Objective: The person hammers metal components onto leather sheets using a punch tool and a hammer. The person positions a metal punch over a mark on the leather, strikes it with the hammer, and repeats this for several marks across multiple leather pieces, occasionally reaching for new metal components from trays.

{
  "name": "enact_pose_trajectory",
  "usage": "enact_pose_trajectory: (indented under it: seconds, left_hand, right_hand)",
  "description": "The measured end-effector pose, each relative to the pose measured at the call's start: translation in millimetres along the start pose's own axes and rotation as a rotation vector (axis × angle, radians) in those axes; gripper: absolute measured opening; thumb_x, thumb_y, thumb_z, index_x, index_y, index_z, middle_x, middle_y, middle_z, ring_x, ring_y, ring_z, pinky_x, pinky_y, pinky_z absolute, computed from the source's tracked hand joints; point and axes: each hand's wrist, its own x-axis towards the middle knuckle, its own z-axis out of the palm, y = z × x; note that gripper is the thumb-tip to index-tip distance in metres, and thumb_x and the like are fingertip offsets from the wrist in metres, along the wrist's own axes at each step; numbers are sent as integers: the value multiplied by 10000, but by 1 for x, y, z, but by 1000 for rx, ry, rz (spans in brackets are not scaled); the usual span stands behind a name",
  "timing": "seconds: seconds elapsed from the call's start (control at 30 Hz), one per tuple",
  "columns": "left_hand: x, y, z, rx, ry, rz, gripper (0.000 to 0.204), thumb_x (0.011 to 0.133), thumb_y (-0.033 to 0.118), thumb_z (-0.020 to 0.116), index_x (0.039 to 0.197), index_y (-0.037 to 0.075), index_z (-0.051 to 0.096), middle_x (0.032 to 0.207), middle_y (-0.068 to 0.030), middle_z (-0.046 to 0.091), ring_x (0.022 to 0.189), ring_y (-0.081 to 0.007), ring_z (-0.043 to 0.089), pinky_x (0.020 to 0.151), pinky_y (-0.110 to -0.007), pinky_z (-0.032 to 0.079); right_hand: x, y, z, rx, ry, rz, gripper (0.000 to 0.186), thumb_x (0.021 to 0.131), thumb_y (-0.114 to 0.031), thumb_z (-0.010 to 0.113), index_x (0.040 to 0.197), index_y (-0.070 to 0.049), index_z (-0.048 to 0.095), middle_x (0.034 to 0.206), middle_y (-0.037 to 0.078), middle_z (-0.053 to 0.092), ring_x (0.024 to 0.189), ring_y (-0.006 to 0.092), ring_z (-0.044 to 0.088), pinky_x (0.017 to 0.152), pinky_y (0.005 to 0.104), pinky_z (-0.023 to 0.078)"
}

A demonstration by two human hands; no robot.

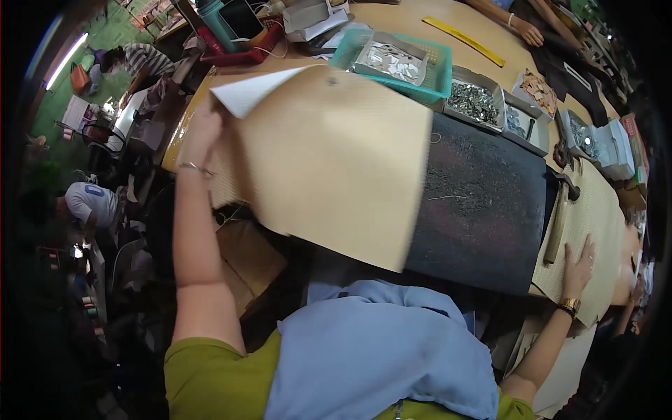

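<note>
My left hand is closed on the far left edge of a large beige textured sheet. Motion blurs both hand and sheet, and its fingers are partly hidden. One far corner curls up and bares a white underside. The sheet hangs over the left part of a dark work slab. Out to the right, my right hand lies flat with fingers spread on another beige sheet, holding nothing. A hammer with a wooden handle rests on that sheet, just beyond my fingers.
Behind the slab stand a teal basket with a box of pale pieces, a box of metal parts and several other small boxes. A yellow ruler lies farther back. Another person's hand is at the far right. A red tray sits far left.
</note>
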Motion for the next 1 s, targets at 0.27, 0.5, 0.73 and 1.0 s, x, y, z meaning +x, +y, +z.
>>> enact_pose_trajectory:
  seconds: [0.27,0.5,0.73,1.0]
  left_hand:
    - [85,-149,-75,582,113,-98,490,1011,351,590,1367,16,602,1318,-238,656,1232,-413,612,1030,-438,475]
    - [55,-121,-15,688,359,166,647,983,471,637,1458,44,535,1428,-216,593,1288,-393,581,1117,-463,429]
    - [-99,73,110,-383,-341,-121,396,1044,216,621,1419,95,580,1255,-18,672,1139,-123,634,933,-261,488]
    - [-192,162,204,-1069,-867,-380,778,1039,591,474,1595,87,268,1523,-183,469,1364,-282,518,1049,-405,506]
  right_hand:
    - [14,-5,21,305,48,-101,486,1027,-314,603,1475,-132,556,1481,209,546,1400,365,485,1146,410,392]
    - [48,7,-19,358,9,-66,349,1049,-293,569,1233,-16,677,1135,229,707,1052,388,679,905,432,515]
    - [84,-16,-141,528,154,-270,326,1058,-277,568,1174,4,685,1034,177,724,962,262,698,877,348,505]
    - [-10,-178,-245,1355,-59,-176,245,1020,-206,677,1183,-34,740,1040,2,738,926,64,639,818,234,514]
